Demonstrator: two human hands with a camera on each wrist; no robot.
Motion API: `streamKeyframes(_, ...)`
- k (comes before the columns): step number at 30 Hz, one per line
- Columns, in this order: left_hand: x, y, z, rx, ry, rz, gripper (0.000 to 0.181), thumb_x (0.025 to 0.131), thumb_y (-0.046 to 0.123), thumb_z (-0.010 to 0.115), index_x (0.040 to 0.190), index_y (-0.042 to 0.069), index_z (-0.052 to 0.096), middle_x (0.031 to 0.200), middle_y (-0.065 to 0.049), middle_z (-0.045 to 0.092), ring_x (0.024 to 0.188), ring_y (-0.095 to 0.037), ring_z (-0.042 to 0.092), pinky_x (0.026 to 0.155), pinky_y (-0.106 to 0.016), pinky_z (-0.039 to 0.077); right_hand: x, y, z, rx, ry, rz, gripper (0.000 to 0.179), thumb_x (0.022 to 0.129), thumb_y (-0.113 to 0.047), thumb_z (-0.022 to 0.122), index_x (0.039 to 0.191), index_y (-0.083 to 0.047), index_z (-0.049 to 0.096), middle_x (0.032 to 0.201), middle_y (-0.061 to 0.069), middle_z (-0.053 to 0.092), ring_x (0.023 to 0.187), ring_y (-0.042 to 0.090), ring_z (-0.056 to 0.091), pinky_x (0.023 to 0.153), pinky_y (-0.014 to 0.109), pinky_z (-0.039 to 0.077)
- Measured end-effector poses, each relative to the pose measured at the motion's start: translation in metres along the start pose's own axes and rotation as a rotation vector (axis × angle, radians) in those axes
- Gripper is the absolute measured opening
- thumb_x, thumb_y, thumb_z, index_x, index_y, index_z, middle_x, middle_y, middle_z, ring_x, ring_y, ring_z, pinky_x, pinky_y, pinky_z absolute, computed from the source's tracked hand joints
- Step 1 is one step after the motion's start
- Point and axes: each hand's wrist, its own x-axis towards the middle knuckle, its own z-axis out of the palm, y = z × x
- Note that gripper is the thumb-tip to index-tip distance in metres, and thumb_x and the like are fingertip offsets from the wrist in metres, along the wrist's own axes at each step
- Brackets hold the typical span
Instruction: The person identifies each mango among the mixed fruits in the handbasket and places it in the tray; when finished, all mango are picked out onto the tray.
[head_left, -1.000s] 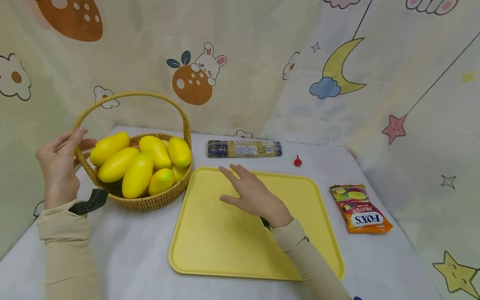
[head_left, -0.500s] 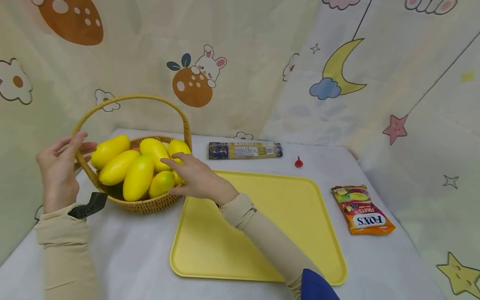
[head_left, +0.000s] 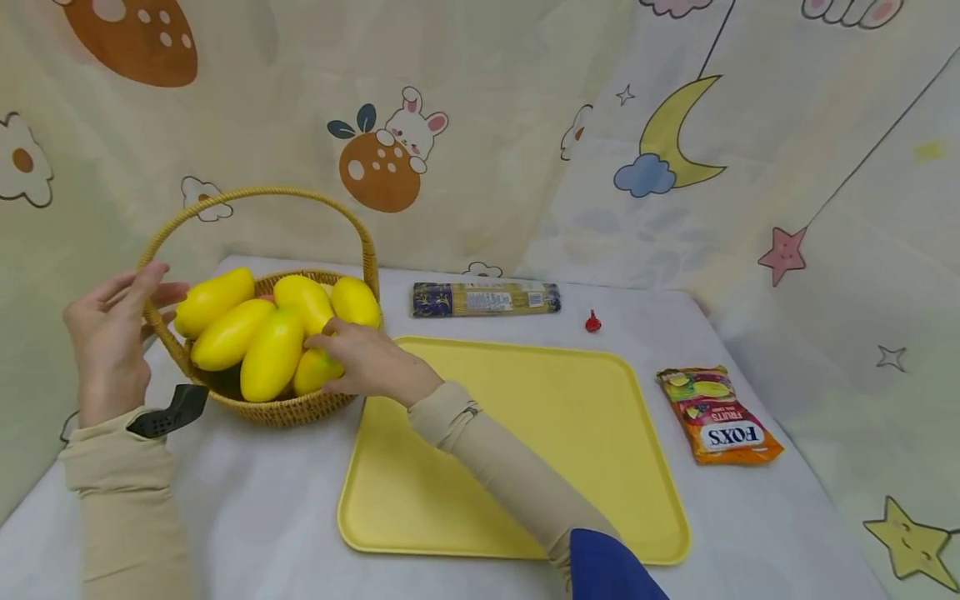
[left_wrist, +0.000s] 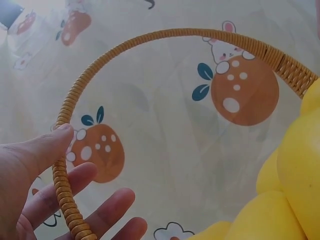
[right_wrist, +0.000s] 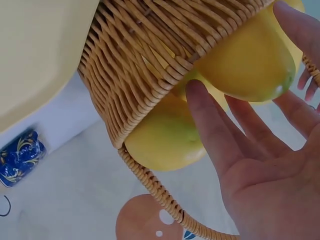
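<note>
A wicker basket [head_left: 288, 410] at the left of the table is heaped with several yellow mangoes [head_left: 272, 354]. My left hand [head_left: 112, 346] holds the left side of its tall handle [left_wrist: 150, 37]; in the left wrist view the thumb lies over the handle and the fingers pass behind it. At the basket's front right, my right hand [head_left: 378, 362] reaches over the rim to a small yellow-green mango [head_left: 313, 372]. The right wrist view has its fingers [right_wrist: 215, 125] extended and spread around a mango [right_wrist: 245, 60], one fingertip right at the wicker rim.
A yellow tray [head_left: 517, 467] lies right of the basket, under the right forearm. Behind it are a packet of spaghetti [head_left: 487, 298] and a small red object [head_left: 592, 322]. An orange Fox's candy bag [head_left: 723, 421] lies at the right. A patterned cloth [head_left: 510, 167] stands behind the table.
My right hand has moved left from above the tray to the mangoes at the basket's front right. The left hand has stayed at the handle.
</note>
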Motion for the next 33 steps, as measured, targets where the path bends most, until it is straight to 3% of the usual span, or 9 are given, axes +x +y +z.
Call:
streamKeyframes(6, 0.001, -0.004, 0.001, 0.025, 0.062, 0.02, 0.05, 0.065, 0.033, 0.088, 0.104, 0.006, 0.073, 0.076, -0.001, 0.074, 0.073, -0.012, 0.068, 0.063, -0.02, 0.048, 0.003, -0.001, 0.004, 0.003, -0.005, -0.012, 0.058, 0.086, -0.03, 0.073, 0.137, -0.014, 0.051, 0.128, 0.005, 0.054, 0.096, 0.01, 0.055, 0.085, 0.015, 0.044)
streamKeyframes(12, 0.002, -0.004, 0.003, 0.033, 0.076, 0.025, 0.051, 0.064, 0.034, 0.088, 0.104, 0.006, 0.073, 0.075, -0.001, 0.073, 0.073, -0.012, 0.068, 0.064, -0.02, 0.047, 0.006, -0.002, 0.005, 0.004, -0.008, -0.014, 0.056, 0.087, -0.026, 0.072, 0.137, -0.014, 0.052, 0.129, 0.003, 0.055, 0.104, 0.01, 0.056, 0.088, 0.014, 0.043)
streamKeyframes(17, 0.001, -0.004, 0.003, 0.027, 0.073, 0.018, 0.051, 0.065, 0.034, 0.088, 0.105, 0.006, 0.073, 0.075, -0.001, 0.074, 0.072, -0.012, 0.068, 0.066, -0.021, 0.046, 0.006, -0.002, 0.005, 0.0, -0.005, -0.023, 0.052, 0.088, -0.025, 0.071, 0.136, -0.014, 0.053, 0.129, 0.003, 0.057, 0.106, 0.01, 0.057, 0.088, 0.014, 0.043)
streamKeyframes(26, -0.001, -0.003, 0.001, -0.016, 0.023, -0.008, 0.046, 0.069, 0.03, 0.085, 0.107, 0.006, 0.073, 0.075, -0.001, 0.074, 0.071, -0.012, 0.069, 0.065, -0.02, 0.048, 0.006, -0.001, 0.007, -0.015, 0.018, -0.064, 0.049, 0.088, -0.022, 0.071, 0.133, -0.012, 0.055, 0.123, 0.004, 0.057, 0.084, 0.006, 0.055, 0.076, 0.01, 0.043)
streamKeyframes(33, -0.001, -0.001, 0.001, -0.019, 0.015, -0.002, 0.044, 0.07, 0.029, 0.085, 0.106, 0.006, 0.073, 0.074, -0.001, 0.074, 0.071, -0.012, 0.069, 0.064, -0.02, 0.048, 0.003, -0.005, -0.009, -0.107, 0.067, -0.094, 0.045, 0.087, -0.018, 0.07, 0.13, -0.013, 0.057, 0.117, 0.004, 0.057, 0.087, 0.009, 0.053, 0.075, 0.014, 0.043)
